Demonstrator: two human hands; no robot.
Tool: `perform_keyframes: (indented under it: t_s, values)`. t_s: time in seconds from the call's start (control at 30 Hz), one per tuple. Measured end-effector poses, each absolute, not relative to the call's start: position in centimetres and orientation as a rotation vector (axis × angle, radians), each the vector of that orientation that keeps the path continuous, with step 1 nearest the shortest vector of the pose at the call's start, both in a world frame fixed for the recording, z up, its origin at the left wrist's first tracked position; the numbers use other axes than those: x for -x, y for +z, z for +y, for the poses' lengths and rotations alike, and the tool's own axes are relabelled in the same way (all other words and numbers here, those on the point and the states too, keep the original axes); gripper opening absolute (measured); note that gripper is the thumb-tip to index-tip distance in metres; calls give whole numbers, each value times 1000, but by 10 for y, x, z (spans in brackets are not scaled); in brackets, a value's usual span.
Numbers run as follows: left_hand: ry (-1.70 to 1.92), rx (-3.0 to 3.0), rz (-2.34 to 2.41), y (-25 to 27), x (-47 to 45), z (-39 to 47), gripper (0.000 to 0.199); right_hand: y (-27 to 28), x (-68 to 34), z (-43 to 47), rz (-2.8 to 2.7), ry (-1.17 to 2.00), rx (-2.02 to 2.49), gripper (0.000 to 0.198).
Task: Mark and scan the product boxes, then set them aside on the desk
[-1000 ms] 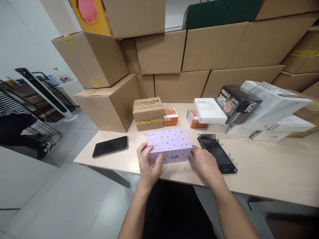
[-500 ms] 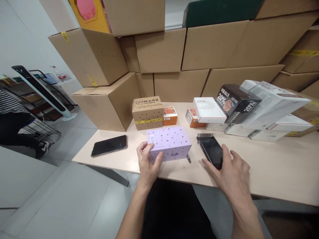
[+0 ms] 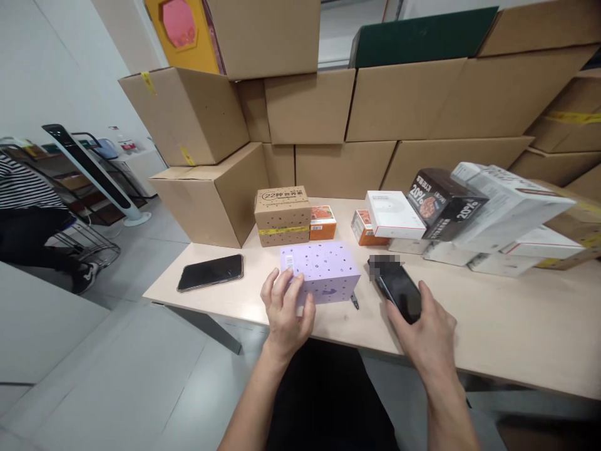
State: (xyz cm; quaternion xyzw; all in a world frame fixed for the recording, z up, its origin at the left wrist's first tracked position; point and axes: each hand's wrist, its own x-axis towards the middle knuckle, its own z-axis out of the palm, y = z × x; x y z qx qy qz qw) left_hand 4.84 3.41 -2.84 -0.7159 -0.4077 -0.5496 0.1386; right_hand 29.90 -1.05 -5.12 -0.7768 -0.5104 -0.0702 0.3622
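Note:
A purple cardboard box (image 3: pixel 323 262) with small dark ring marks and a white label lies on the table before me. My left hand (image 3: pixel 287 310) is at its front left corner, fingers apart and bent over the edge without gripping it. On the right, my right hand (image 3: pixel 425 326) has thumb and fingers on either side of the lower end of a black handheld device (image 3: pixel 402 291) with a dark screen. The far end of the device is blurred out. Between box and device lies a dark pen (image 3: pixel 354 302), partly hidden by the box.
A black phone (image 3: pixel 210 272) lies at the table's left. Behind stand a printed brown carton (image 3: pixel 283 216), orange boxes (image 3: pixel 323 223), a white box (image 3: pixel 394 213) and a black box (image 3: pixel 444 203). Large cardboard boxes (image 3: pixel 345 169) wall the back. A seated person (image 3: pixel 28 213) is far left.
My left hand has loosened from the purple box's corner, its fingers now spread. My right hand has closed in around the lower end of the black device. The view has shifted slightly.

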Motion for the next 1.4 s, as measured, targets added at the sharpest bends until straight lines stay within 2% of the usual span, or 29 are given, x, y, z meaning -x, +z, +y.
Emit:
perform_keyframes:
  t_s: [0.23,0.47,0.93,1.4]
  values:
    - [-1521,2204,-1193,-22,-51,37,45,-12,-252,-30,-1284,-179,1658,84]
    - [-1496,2233,-1294,-20,-52,32,42,4,-208,-2,-1513,-335,1396,79]
    - [-1533,2250,-1515,-18,-62,28,60,-2,-194,0,-1567,-340,1415,77]
    - [-1513,2317,-1605,-12,-63,23,63,-2,-197,1,-1586,-337,1404,79]
